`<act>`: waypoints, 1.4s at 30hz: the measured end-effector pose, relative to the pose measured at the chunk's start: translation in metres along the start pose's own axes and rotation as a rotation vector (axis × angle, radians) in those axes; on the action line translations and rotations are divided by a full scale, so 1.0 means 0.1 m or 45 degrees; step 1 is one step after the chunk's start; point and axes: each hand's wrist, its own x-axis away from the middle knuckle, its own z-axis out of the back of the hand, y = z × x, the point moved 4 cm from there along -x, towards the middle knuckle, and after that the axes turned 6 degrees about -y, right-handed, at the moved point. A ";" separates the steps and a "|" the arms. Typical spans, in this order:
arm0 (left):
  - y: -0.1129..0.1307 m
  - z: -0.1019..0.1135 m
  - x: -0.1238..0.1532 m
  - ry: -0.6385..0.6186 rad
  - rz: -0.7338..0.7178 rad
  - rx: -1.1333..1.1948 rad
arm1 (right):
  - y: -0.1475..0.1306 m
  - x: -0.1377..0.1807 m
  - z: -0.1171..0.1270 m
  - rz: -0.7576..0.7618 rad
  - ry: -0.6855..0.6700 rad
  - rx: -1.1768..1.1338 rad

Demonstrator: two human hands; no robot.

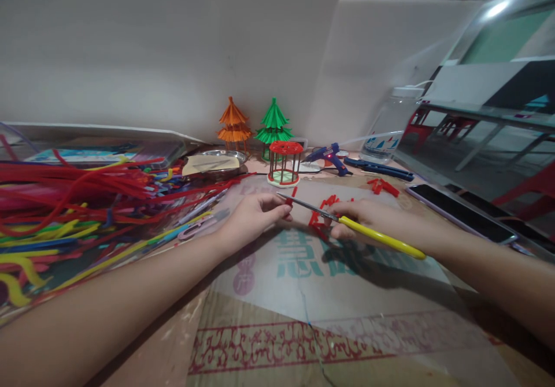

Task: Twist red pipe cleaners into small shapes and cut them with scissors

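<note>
My left hand (pixel 264 216) pinches a short red pipe cleaner piece (pixel 294 194) that sticks up past the fingertips. In my right hand (pixel 353 216) is a pair of scissors (pixel 377 237) with yellow handles, its blades reaching left to the red piece. Several cut red pipe cleaner pieces (pixel 316 218) lie on the table just behind and beside the right hand. Behind both hands stands a small pavilion frame (pixel 284 163) with a red ring top, dark posts and a pale round base. An orange tower (pixel 234 124) and a green tower (pixel 273 122) of pipe cleaners stand farther back.
Long coloured pipe cleaners (pixel 78 196) are heaped at the left. A metal dish (pixel 221 160) sits at the back. A blue glue gun (pixel 330 157), pliers (pixel 379 168), more red pieces (pixel 384 186), a phone (pixel 462 212) and a clear plastic jug (pixel 385 124) are on the right.
</note>
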 end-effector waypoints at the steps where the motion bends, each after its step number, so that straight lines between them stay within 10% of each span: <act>1: 0.00 0.00 0.00 0.000 0.005 0.022 | -0.02 0.02 0.00 -0.023 -0.001 0.001; 15: -0.06 -0.05 -0.02 0.017 0.067 0.189 | -0.18 0.06 0.06 -0.075 0.072 -0.035; 28: 0.02 0.03 -0.01 0.060 -0.173 -0.770 | 0.71 -0.08 0.43 -0.248 0.331 0.391; 42: 0.00 0.46 -0.16 -0.029 0.033 -0.683 | 1.04 -0.18 0.36 -0.271 0.184 0.478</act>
